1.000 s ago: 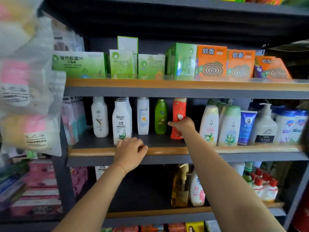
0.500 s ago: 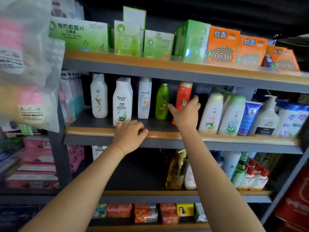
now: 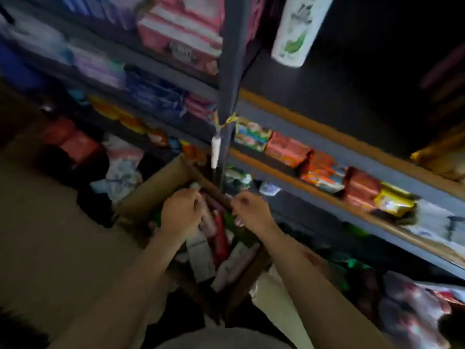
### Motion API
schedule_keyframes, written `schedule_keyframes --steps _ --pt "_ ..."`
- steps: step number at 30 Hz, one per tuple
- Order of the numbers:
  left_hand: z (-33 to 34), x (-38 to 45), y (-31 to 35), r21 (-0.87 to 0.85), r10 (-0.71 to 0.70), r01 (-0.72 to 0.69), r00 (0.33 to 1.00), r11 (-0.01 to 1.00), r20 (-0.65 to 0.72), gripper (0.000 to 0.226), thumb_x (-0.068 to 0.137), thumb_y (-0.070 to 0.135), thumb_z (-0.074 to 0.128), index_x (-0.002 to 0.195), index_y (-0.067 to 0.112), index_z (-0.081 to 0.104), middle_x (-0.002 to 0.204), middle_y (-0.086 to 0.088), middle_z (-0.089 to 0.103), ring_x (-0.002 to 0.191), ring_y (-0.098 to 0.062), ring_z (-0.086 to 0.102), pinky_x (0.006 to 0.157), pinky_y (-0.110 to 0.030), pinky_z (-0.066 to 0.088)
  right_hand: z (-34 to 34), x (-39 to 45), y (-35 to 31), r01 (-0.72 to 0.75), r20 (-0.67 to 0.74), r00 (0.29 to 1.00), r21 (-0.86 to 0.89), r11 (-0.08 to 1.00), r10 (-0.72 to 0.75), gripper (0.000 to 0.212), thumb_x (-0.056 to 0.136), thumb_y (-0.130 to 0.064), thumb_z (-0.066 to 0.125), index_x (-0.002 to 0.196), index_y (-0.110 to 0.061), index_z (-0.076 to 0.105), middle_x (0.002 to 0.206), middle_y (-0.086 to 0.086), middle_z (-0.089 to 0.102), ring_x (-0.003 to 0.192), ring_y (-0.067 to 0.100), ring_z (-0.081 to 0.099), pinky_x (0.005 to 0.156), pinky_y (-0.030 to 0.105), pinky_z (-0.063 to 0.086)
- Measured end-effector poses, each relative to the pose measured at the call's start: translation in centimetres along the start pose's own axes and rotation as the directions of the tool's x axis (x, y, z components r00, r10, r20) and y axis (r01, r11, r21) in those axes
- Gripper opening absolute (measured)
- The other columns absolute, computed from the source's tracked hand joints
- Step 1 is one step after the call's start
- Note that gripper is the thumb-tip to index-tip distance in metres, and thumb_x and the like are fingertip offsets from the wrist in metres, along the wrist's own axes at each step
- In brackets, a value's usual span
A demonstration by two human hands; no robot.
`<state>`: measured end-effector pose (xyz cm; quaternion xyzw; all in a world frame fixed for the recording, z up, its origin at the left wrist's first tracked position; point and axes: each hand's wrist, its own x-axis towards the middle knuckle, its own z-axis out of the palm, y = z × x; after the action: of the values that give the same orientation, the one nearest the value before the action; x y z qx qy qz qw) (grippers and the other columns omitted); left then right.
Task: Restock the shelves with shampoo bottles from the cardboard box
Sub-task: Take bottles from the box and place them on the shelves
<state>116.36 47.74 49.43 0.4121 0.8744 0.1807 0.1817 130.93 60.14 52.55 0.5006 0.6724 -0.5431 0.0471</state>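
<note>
Shelves [image 3: 327, 147]: filled the frame's right.
Cardboard box [image 3: 151, 187]: lower centre, bottles [image 3: 219, 233] jumbled inside; likely light, stiff, slick, so grasp mid-body.
Left hand [image 3: 180, 212]: curled over bottles; grip unclear.
Right hand [image 3: 251, 212]: curled, apparently empty.

The cardboard box [image 3: 151, 195] stands open on the floor in the lower centre of the frame, just beside the dark shelves [image 3: 352, 157]. Inside it, the shampoo bottles [image 3: 219, 238] lie tumbled, red, pink and white, blurred. One white bottle with green leaves [image 3: 294, 31] stands on a shelf at upper right.
</note>
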Motion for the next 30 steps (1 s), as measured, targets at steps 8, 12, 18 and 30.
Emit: schedule_keyframes --steps 8,12,18,30 --pt "8.8 -8.1 -13.0 0.182 -0.080 0.082 0.997 0.980 -0.014 0.029 0.083 0.026 0.044 0.076 0.015 0.069 0.075 -0.006 0.067 0.076 -0.029 0.062 0.083 -0.041 0.040 16.1 7.2 12.0 -0.249 0.201 0.925 -0.319 0.914 0.322 0.019 0.098 -0.021 0.049 0.109 -0.012 0.063 0.107 0.009 0.062 0.110 0.029 0.061 0.086 0.031 0.045" --pt "9.5 -8.0 -13.8 0.030 -0.002 0.008 0.981 1.000 -0.196 0.020 0.083 0.024 0.052 0.073 0.016 0.068 0.072 -0.001 0.065 0.073 -0.026 0.060 0.079 -0.040 0.041 21.4 9.4 17.3 -0.267 0.210 0.915 -0.327 0.906 0.345 0.050 0.085 -0.015 0.069 0.132 -0.012 0.053 0.130 0.010 0.060 0.121 0.028 0.058 0.096 0.034 0.047" --pt "9.9 -7.9 -13.6 -0.004 0.029 -0.032 0.958 0.999 -0.287 0.011 0.082 0.019 0.060 0.073 0.019 0.066 0.070 0.003 0.062 0.072 -0.023 0.058 0.079 -0.039 0.040 23.7 11.1 20.7 -0.307 0.054 0.946 -0.167 0.937 0.319 0.065 0.073 -0.018 0.078 0.135 -0.014 0.057 0.128 0.011 0.065 0.117 0.029 0.062 0.098 0.044 0.051" --pt "10.1 -7.9 -13.7 0.057 0.029 -0.014 0.957 0.998 -0.288 0.012 0.080 0.019 0.064 0.068 0.021 0.062 0.066 0.005 0.058 0.068 -0.020 0.053 0.077 -0.037 0.037 23.7 9.9 17.4 -0.247 0.176 0.947 -0.137 0.959 0.269 0.057 0.081 -0.035 0.080 0.129 -0.020 0.055 0.113 0.001 0.063 0.103 0.021 0.061 0.082 0.026 0.046"
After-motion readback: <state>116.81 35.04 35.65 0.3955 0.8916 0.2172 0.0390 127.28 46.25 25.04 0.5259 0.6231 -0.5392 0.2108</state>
